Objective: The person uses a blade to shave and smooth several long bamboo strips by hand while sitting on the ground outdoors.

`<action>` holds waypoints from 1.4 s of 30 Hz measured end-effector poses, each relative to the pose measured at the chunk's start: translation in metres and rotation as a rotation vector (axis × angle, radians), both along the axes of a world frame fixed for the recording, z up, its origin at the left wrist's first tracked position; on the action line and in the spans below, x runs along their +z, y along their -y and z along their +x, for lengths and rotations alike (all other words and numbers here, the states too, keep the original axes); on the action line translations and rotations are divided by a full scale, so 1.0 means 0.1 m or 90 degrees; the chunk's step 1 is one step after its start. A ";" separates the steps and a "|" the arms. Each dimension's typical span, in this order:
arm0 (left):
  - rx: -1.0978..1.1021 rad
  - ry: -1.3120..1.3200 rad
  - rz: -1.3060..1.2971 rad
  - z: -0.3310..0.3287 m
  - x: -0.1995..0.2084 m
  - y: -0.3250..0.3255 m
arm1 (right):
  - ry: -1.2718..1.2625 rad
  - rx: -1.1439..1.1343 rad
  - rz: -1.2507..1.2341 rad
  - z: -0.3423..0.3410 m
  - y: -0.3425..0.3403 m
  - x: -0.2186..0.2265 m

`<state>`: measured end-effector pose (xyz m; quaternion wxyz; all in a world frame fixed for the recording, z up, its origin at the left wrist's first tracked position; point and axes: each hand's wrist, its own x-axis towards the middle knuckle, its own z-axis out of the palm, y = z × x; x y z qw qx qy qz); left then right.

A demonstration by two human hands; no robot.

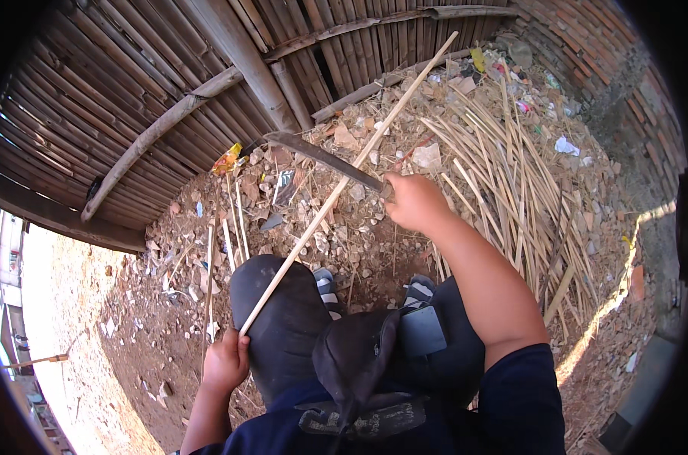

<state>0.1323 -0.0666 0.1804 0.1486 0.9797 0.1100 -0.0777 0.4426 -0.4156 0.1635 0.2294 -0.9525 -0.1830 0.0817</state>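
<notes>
Beside a bamboo fence (131, 91), one strip (336, 189) is being shaved, both hands clenched: left hand (224, 362) on strip, right hand (414, 202) on machete (325, 159); many finished strips (511, 167) are lying piled

A long, pale bamboo strip (344, 186) runs diagonally from beside the left knee up toward the bamboo wall, its lower end gripped. Across its middle lies a dark, long-bladed knife (321, 158), blade pointing left, rusty and slightly curved.

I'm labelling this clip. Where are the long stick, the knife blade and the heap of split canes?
long stick (336, 189), head view, middle of its shaft
knife blade (321, 157), head view, flat of the blade
heap of split canes (511, 174), head view, middle of the heap
</notes>
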 end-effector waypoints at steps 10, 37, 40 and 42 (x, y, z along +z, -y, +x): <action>0.007 0.021 -0.036 0.08 -0.05 -0.02 | -0.076 0.026 0.045 0.06 -0.09 -0.23; -0.017 0.018 -0.109 -0.05 -0.01 -0.06 | -0.066 -0.055 0.024 0.15 0.17 -0.21; -0.014 0.003 -0.079 -0.10 0.08 -0.08 | -0.084 -0.007 -0.015 0.01 0.06 0.02; -0.013 -0.003 -0.077 -0.13 0.07 -0.07 | -0.084 0.103 -0.047 -0.12 -0.04 0.16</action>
